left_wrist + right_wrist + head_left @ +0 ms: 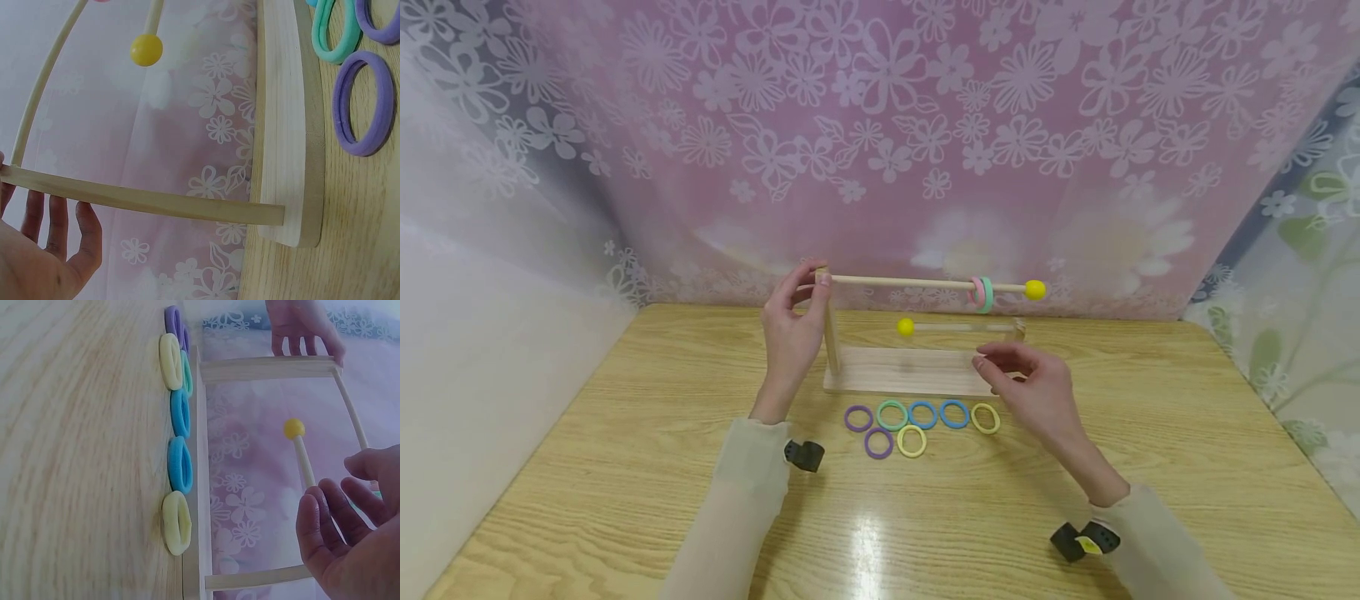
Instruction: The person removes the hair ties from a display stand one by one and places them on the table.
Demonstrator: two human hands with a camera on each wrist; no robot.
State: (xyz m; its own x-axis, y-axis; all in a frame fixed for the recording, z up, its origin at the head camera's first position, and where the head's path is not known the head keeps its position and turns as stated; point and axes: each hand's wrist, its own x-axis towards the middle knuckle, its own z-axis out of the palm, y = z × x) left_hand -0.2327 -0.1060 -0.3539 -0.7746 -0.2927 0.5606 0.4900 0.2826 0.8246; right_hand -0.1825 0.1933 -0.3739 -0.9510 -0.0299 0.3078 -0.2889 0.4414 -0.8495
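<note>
A wooden stand has two posts and two rods tipped with yellow balls. My left hand pinches the top of its left post, thumb in front and fingers behind. A pink hair tie and a green hair tie hang side by side on the upper rod, toward its yellow ball. My right hand hovers before the stand's right end, fingers loosely bent with nothing between them. It partly hides the right post. The lower rod is bare.
Several hair ties lie on the table in front of the base: purple, green, blue and yellow. A flowered curtain hangs behind the stand. Pale drapes flank the wooden table.
</note>
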